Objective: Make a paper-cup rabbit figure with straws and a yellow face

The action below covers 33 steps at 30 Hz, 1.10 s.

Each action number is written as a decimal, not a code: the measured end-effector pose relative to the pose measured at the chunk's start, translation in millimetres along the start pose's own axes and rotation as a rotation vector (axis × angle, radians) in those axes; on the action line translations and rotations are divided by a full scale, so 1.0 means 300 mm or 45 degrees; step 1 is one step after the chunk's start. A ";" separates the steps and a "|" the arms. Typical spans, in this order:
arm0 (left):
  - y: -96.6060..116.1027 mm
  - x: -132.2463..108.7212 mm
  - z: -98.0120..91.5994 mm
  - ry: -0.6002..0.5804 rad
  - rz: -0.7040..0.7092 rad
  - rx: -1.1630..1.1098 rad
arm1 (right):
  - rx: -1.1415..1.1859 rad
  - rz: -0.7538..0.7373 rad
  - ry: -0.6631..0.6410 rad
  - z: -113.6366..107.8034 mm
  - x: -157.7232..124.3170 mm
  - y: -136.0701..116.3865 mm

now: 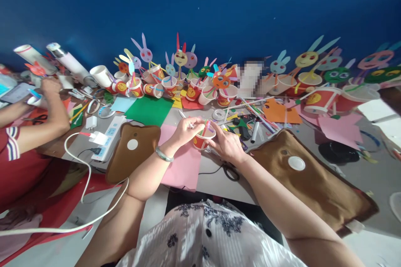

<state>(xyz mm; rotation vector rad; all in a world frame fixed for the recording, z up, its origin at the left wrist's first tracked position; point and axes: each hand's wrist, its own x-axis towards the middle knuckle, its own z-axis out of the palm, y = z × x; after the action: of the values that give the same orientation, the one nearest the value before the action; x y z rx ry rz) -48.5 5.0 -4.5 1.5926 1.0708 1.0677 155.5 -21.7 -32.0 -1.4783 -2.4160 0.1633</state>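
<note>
In front of me, over a pink paper sheet (184, 167), is a red and white paper cup (199, 143) with its mouth turned up. Coloured paper strips (208, 125) show at its rim, one pink-purple and one green. My left hand (187, 132), with a bangle on the wrist, closes on the cup's left rim, thumb at the edge. A slim white pen-like stick (182, 114) shows by its fingers; whether they grip it is unclear. My right hand (228, 144) grasps the cup from the right, fingers curled around its side.
Paper-cup rabbits (171, 81) line the blue wall. Green paper (149, 110), orange paper (280, 111), a black marker (255, 131) and scissors (231, 172) lie about. Brown cushion-like pads (305, 175) flank my arms. A power strip (109, 139) with a white cable and another person's arm (56, 110) are left.
</note>
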 end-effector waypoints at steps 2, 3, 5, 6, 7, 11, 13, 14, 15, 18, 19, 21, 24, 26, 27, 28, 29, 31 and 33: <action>0.001 -0.002 -0.002 -0.016 -0.004 -0.031 | -0.007 0.000 0.012 0.002 -0.001 0.000; 0.003 -0.003 -0.001 -0.030 -0.006 -0.059 | -0.012 0.001 0.012 0.002 -0.002 -0.001; 0.006 -0.003 0.002 -0.051 0.008 -0.093 | -0.020 0.000 0.005 0.000 -0.004 -0.006; 0.008 -0.003 0.004 -0.050 0.029 -0.083 | -0.020 -0.002 -0.002 -0.001 -0.006 -0.009; 0.009 -0.003 0.005 -0.042 0.061 -0.051 | -0.016 -0.002 -0.009 -0.002 -0.008 -0.012; 0.019 -0.009 0.009 0.055 0.193 0.166 | 0.003 -0.002 -0.039 -0.001 -0.017 -0.024; 0.026 -0.016 0.011 0.109 0.201 0.235 | -0.018 -0.011 -0.039 -0.001 -0.023 -0.033; 0.031 -0.019 0.013 0.137 0.193 0.256 | -0.033 -0.021 -0.041 -0.002 -0.026 -0.038; 0.035 -0.023 0.016 0.164 0.185 0.274 | -0.048 -0.034 -0.045 -0.003 -0.028 -0.044; 0.047 -0.030 0.021 0.216 0.182 0.329 | -0.082 -0.073 -0.061 -0.008 -0.033 -0.059; 0.050 -0.031 0.022 0.223 0.188 0.353 | -0.093 -0.081 -0.059 -0.009 -0.033 -0.062; 0.050 -0.031 0.025 0.236 0.214 0.404 | -0.113 -0.089 -0.043 -0.009 -0.033 -0.065; 0.046 -0.027 0.029 0.277 0.295 0.475 | -0.127 -0.098 -0.014 -0.006 -0.031 -0.065; 0.045 -0.024 0.032 0.299 0.346 0.522 | -0.125 -0.105 -0.004 -0.005 -0.031 -0.065; 0.046 -0.023 0.033 0.304 0.365 0.544 | -0.118 -0.108 0.000 -0.004 -0.030 -0.065; 0.048 -0.022 0.033 0.303 0.376 0.564 | -0.107 -0.108 0.001 -0.004 -0.029 -0.065; 0.050 -0.021 0.032 0.296 0.381 0.580 | -0.089 -0.106 0.003 -0.004 -0.028 -0.064; 0.052 -0.018 0.025 0.258 0.360 0.588 | -0.033 -0.097 0.002 -0.004 -0.025 -0.060; 0.047 -0.015 0.013 0.202 0.278 0.516 | 0.037 -0.081 -0.002 -0.003 -0.021 -0.051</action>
<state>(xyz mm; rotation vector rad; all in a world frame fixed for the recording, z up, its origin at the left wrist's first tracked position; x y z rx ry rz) -43.5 -2.9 7.5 2.0097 1.3033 1.1902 145.6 -34.5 -28.6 -1.3877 -2.4477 0.1847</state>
